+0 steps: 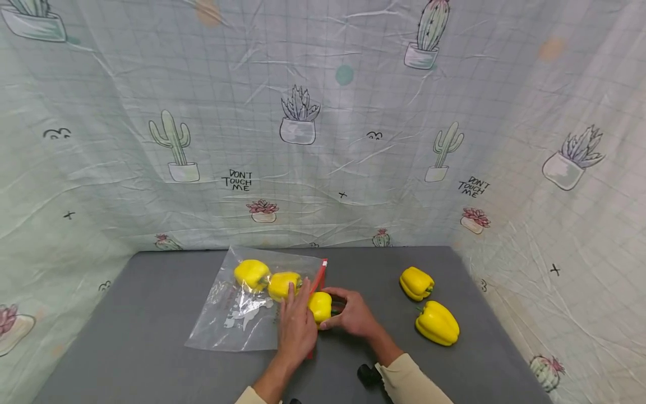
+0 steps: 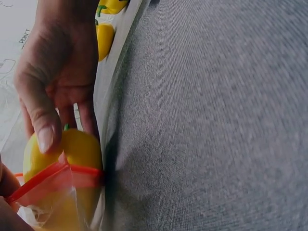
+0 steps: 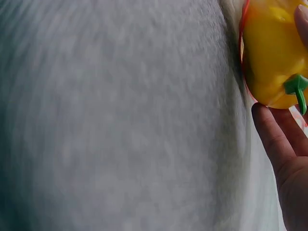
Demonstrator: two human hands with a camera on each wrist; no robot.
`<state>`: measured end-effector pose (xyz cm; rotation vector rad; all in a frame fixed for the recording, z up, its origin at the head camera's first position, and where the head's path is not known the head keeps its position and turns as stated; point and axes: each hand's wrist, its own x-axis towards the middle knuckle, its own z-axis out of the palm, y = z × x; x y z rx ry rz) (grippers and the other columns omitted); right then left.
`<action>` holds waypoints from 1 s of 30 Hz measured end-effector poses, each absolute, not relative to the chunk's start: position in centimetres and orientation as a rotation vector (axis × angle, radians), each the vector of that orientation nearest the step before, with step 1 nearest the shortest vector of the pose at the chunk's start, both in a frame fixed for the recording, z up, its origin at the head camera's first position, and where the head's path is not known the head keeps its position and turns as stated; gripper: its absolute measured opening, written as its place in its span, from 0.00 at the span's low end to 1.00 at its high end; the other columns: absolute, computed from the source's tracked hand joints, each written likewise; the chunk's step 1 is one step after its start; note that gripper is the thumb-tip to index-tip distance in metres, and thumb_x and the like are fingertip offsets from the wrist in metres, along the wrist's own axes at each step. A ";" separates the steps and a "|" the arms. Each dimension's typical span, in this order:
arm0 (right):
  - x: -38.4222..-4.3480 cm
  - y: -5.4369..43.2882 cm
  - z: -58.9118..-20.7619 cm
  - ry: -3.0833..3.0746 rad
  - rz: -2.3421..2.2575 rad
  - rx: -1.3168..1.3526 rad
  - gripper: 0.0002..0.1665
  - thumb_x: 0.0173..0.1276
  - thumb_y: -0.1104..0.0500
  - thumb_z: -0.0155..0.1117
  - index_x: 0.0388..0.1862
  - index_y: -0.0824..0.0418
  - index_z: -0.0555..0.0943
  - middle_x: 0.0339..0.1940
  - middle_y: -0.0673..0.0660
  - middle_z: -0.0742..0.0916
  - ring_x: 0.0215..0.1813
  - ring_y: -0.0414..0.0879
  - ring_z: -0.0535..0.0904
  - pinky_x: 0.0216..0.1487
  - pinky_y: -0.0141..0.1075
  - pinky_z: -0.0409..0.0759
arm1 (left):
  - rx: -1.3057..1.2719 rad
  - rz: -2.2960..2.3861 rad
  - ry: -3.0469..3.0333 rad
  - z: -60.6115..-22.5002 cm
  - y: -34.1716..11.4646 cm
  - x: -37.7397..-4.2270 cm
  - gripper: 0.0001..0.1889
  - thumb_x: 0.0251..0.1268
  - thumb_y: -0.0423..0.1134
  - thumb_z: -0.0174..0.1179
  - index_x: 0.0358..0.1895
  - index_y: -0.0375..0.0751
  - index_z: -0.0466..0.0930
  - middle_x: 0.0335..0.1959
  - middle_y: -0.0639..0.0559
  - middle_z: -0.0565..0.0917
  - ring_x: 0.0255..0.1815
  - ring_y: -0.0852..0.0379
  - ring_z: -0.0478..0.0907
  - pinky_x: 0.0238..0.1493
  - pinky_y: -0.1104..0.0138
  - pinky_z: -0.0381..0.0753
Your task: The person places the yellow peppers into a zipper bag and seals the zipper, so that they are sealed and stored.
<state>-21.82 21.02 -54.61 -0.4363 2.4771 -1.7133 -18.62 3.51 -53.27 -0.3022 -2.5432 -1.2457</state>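
Observation:
My right hand (image 1: 353, 313) grips a yellow bell pepper (image 1: 320, 307) near its green stem, with thumb and fingers about it. The pepper's far end sits inside the red-edged mouth of a clear zip bag (image 1: 212, 325). My left hand (image 1: 296, 325) lies over the bag by the mouth and holds its red edge (image 2: 38, 179) between fingertips in the left wrist view; most of that hand is out of that view. Two more yellow peppers, one at the left (image 1: 251, 275) and one nearer the hand (image 1: 284, 285), lie inside the bag. The right wrist view shows the green stem (image 3: 297, 89) beside my right fingers.
Two loose yellow peppers, one farther back (image 1: 416, 283) and one nearer (image 1: 438, 324), lie on the grey table (image 1: 136, 336) at the right. A cactus-print sheet (image 1: 333, 163) hangs behind the table and along both sides.

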 end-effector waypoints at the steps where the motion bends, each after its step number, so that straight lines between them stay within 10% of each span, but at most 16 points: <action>1: -21.8 20.9 -54.6 2.470 -1.714 -0.442 0.45 0.53 0.61 0.85 0.71 0.63 0.78 0.69 0.64 0.83 0.65 0.60 0.84 0.64 0.51 0.84 | -0.295 -1.251 -2.543 -53.3 3.6 -18.6 0.31 0.72 0.25 0.47 0.78 0.35 0.66 0.77 0.40 0.73 0.84 0.32 0.56 0.80 0.31 0.51; 30: -22.5 18.0 -55.0 2.823 -1.610 -0.271 0.44 0.56 0.53 0.84 0.71 0.60 0.78 0.63 0.63 0.87 0.54 0.56 0.87 0.56 0.52 0.88 | -0.266 -1.388 -2.559 -53.1 3.6 -18.6 0.33 0.74 0.26 0.51 0.81 0.40 0.62 0.78 0.36 0.71 0.85 0.34 0.56 0.80 0.31 0.48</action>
